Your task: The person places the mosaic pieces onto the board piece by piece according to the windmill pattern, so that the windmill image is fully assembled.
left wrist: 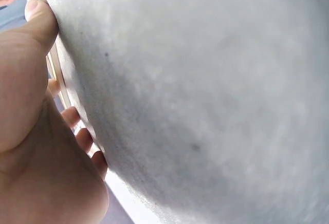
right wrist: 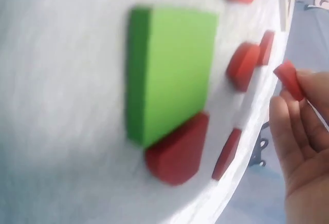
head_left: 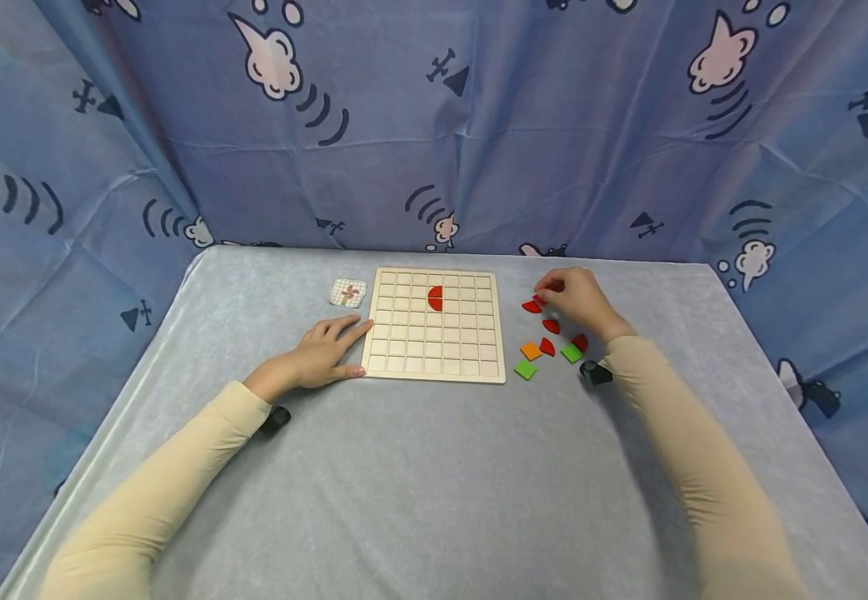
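A pale wooden grid board [head_left: 434, 340] lies on the table, with two red quarter-circle pieces [head_left: 436, 299] side by side in its upper middle cells, forming a half circle. Along the board's left edge rests my left hand [head_left: 317, 354], fingers spread and touching the rim. To the right of the board, my right hand [head_left: 578, 298] pinches a red quarter-circle piece [right wrist: 290, 81] between thumb and fingers. Below and beside it lie more red quarter pieces [head_left: 551, 326], an orange square [head_left: 531, 351] and two green squares [head_left: 526, 369].
A small card with a coloured grid pattern [head_left: 347, 292] lies left of the board. The table [head_left: 434, 483] has a light grey cloth, and a blue patterned curtain [head_left: 389, 125] hangs behind and at both sides.
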A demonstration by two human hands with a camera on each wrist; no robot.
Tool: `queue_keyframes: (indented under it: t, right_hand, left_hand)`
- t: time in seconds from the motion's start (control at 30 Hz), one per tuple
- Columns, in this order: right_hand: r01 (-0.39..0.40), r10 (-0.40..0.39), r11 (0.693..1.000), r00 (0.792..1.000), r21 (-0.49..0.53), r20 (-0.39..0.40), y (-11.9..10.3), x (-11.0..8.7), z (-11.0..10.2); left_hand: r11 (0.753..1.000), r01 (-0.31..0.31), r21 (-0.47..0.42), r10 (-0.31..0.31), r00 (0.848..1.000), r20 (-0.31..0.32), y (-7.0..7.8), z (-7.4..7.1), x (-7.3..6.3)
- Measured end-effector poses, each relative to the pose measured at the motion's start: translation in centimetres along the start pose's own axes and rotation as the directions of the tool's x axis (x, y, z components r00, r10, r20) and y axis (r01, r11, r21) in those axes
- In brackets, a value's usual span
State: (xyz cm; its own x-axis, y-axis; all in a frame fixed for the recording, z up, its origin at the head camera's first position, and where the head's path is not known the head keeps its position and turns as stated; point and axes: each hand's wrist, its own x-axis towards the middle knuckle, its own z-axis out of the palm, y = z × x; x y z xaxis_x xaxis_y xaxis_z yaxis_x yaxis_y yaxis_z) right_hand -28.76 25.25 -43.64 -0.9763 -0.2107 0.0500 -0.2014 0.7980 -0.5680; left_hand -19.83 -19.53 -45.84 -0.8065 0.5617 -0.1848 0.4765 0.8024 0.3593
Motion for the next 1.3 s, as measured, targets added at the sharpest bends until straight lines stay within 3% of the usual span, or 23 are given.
queue_keyframes:
  t: [0.17, 0.37, 0.67, 1.03, 1.3]
  right_hand:
    - [0.000, -0.001, 0.997, 1.000, 0.080, 0.011, -1.0, 0.0, 0.3]
    - [-0.016, 0.004, 0.988, 0.997, 0.151, 0.077, -2.5, 0.3, 1.0]
    - [0.013, -0.046, 0.966, 0.991, 0.259, 0.125, -4.6, 1.0, 2.7]
    - [0.046, -0.085, 0.979, 0.977, 0.200, 0.195, -6.8, 2.3, 4.6]
    - [0.030, -0.089, 0.967, 0.970, 0.251, 0.227, -7.5, 3.2, 5.7]
  left_hand:
    - [1.000, -0.007, -0.002, 0.007, 1.000, -0.011, 0.2, -0.2, -0.1]
    - [1.000, -0.002, 0.007, 0.002, 1.000, -0.003, 0.0, -0.1, 0.1]
    - [1.000, 0.005, 0.000, -0.005, 1.000, 0.001, -0.2, 0.1, 0.3]
    - [1.000, -0.028, 0.014, 0.028, 0.999, -0.026, 0.1, 0.1, -0.1]
    - [0.999, -0.008, 0.031, 0.008, 1.000, -0.018, 0.2, 0.0, -0.1]
